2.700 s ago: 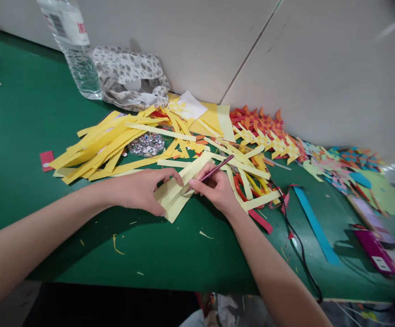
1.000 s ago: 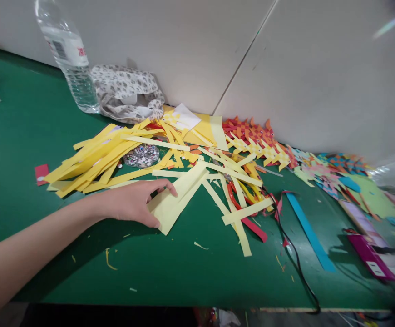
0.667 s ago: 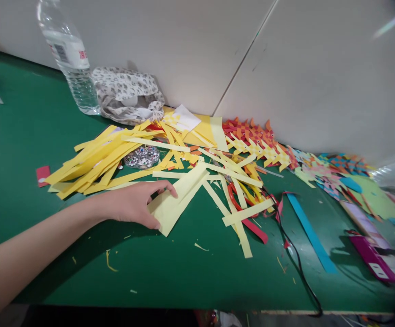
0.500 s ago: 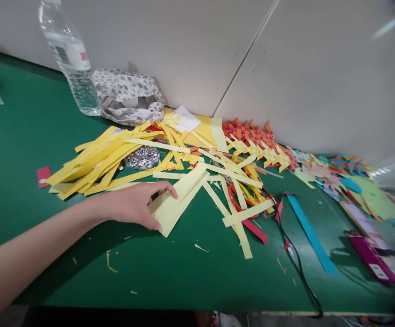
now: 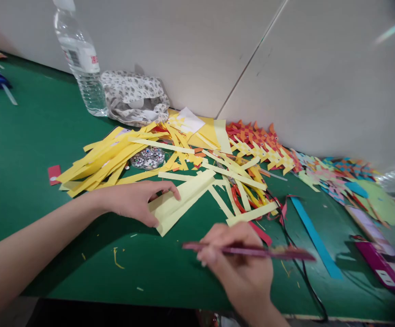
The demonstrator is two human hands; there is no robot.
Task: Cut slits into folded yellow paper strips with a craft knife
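Observation:
A folded sheet of pale yellow paper [image 5: 184, 200] lies aslant on the green table. My left hand [image 5: 139, 200] grips its left end, thumb at the near edge and fingers on top. In front of it, to the right, my right hand [image 5: 241, 263] is closed round a slim purple pen-like tool [image 5: 252, 250], blurred by motion; its exact kind does not show. The tool lies roughly level, its thin end pointing left towards the paper. Pale yellow paper strips [image 5: 238, 175] lie crossed just beyond the sheet, partly over the red handle of some scissors [image 5: 240, 200].
Bright yellow strips [image 5: 105, 159] are heaped at left, near a water bottle [image 5: 85, 68] and a patterned cloth pouch [image 5: 136, 97]. Woven paper fish [image 5: 252, 136] line the wall. A black cable [image 5: 294, 252], a blue strip [image 5: 315, 236] and a magenta object [image 5: 377, 265] lie at right.
My right hand has come into view from below, holding the purple tool. My left hand stays on the folded paper, which now lies a little flatter. The view has shifted slightly left.

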